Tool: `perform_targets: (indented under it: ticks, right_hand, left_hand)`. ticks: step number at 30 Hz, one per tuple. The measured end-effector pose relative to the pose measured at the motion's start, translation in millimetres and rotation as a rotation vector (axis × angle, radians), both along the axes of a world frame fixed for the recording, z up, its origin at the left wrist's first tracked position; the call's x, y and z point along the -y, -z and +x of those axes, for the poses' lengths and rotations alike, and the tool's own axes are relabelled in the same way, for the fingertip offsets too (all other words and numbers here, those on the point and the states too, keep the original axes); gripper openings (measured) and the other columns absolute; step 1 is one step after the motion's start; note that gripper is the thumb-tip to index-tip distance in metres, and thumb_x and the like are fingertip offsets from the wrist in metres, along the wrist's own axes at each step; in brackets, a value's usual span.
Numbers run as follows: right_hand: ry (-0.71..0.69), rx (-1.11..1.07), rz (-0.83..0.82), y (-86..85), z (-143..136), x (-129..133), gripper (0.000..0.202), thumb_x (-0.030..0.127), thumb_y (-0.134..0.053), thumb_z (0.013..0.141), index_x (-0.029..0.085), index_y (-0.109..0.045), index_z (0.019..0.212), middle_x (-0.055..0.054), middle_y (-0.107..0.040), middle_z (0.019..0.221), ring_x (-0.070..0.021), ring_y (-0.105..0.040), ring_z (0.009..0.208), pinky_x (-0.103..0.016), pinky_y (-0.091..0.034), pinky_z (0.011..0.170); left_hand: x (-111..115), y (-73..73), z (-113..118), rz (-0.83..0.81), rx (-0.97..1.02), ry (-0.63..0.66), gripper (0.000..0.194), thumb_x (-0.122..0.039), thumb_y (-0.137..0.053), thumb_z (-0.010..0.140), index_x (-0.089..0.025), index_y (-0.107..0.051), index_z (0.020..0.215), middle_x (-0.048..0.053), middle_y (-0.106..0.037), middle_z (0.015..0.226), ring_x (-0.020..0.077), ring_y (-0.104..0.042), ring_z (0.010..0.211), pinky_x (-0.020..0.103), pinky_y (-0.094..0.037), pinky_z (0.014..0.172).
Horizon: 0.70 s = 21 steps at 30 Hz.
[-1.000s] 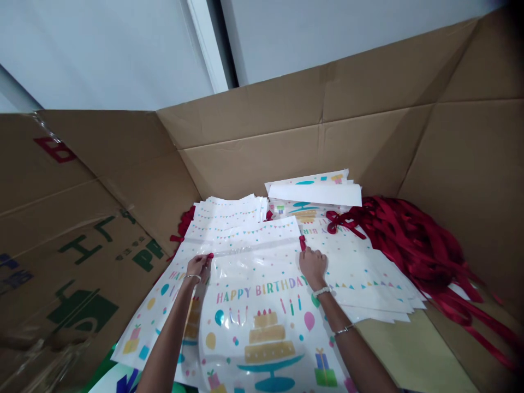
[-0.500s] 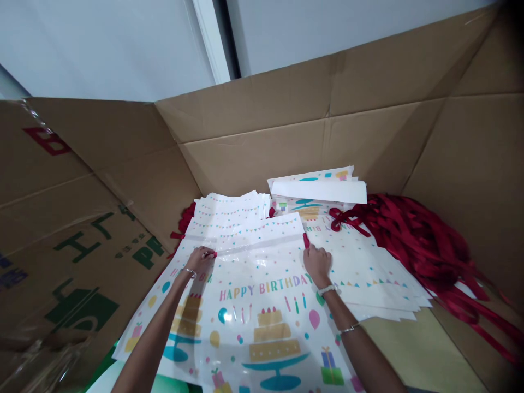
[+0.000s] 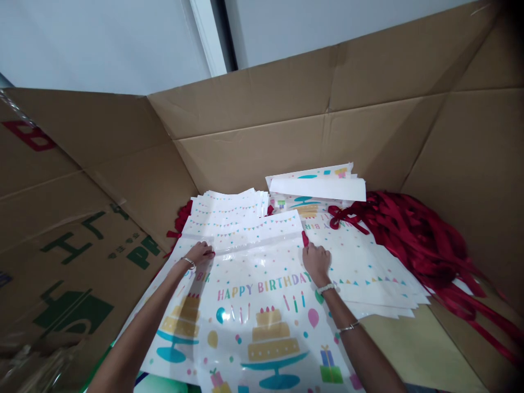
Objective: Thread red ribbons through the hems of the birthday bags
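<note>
A flat white gift bag point(image 3: 262, 265) printed "HAPPY BIRTHDAY", with a tiered cake and balloons, lies face up before me. Its top has a crosswise band, and dark red ribbon point(image 3: 305, 238) shows at the right end of that band. My left hand point(image 3: 200, 254) is closed in a pinch at the left end of the band, with a bit of red at its fingertips. My right hand point(image 3: 317, 261) grips the bag's right edge beside the ribbon, fingers curled. Whether either hand holds ribbon, bag film or both is hard to see.
More printed bags point(image 3: 229, 206) are stacked behind and to the left. Another pile point(image 3: 364, 267) lies at right, under a folded white strip point(image 3: 317, 189). A heap of red ribbons point(image 3: 417, 234) spreads at far right. Tall cardboard walls point(image 3: 254, 142) enclose the sides and back.
The view has shifted slightly. My left hand and forearm have moved a little up and left, at the bag's left edge. My right hand stays in place.
</note>
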State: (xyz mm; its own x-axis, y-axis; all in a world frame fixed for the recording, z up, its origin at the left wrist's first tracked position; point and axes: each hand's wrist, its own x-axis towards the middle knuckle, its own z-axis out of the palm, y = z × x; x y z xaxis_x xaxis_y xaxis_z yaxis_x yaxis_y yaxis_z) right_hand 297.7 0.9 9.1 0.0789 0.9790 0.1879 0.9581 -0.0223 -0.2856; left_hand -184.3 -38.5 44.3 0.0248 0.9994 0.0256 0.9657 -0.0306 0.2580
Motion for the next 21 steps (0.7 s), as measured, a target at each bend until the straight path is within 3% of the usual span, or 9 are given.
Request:
perform_targets:
  ticks: [5, 8, 14, 21]
  right_hand:
    - [-0.001, 0.006, -0.023, -3.9, 0.1, 1.0, 0.033, 0.024, -0.042, 0.101, 0.012, -0.072, 0.107, -0.017, -0.073, 0.097, -0.0269, -0.063, 0.102, -0.037, -0.033, 0.087]
    - [-0.001, 0.007, -0.022, -5.4, 0.1, 1.4, 0.034, 0.024, -0.041, 0.102, 0.011, -0.072, 0.108, -0.017, -0.073, 0.097, -0.0268, -0.063, 0.101, -0.037, -0.033, 0.087]
    - [-0.002, -0.001, -0.013, -4.1, 0.3, 1.1, 0.034, 0.024, -0.041, 0.102, 0.011, -0.072, 0.107, -0.017, -0.073, 0.096, -0.0261, -0.063, 0.102, -0.036, -0.033, 0.088]
    - [-0.006, -0.001, -0.006, -2.6, 1.2, 0.5, 0.035, 0.025, -0.040, 0.102, 0.011, -0.072, 0.109, -0.017, -0.073, 0.097, -0.0266, -0.063, 0.102, -0.037, -0.034, 0.088]
  left_hand:
    - [-13.4, -9.0, 6.7, -0.112, -0.045, 0.175, 0.023, -0.032, -0.069, 0.073, -0.023, -0.055, 0.057, 0.012, -0.065, 0.076, 0.0304, -0.058, 0.096, 0.042, -0.042, 0.091]
    - [-16.1, -10.3, 10.4, -0.133, -0.008, 0.148, 0.024, -0.035, -0.068, 0.072, -0.023, -0.053, 0.056, 0.010, -0.064, 0.073, 0.0286, -0.059, 0.090, 0.040, -0.043, 0.089]
    - [-11.6, -9.8, 15.6, -0.144, -0.013, 0.042, 0.031, -0.047, -0.057, 0.075, -0.024, -0.051, 0.056, 0.004, -0.060, 0.063, 0.0224, -0.056, 0.068, 0.031, -0.042, 0.067]
    - [-15.6, -11.2, 22.0, -0.146, -0.096, 0.001, 0.023, -0.044, -0.059, 0.079, -0.026, -0.064, 0.065, 0.004, -0.061, 0.062, 0.0285, -0.060, 0.080, 0.033, -0.040, 0.075]
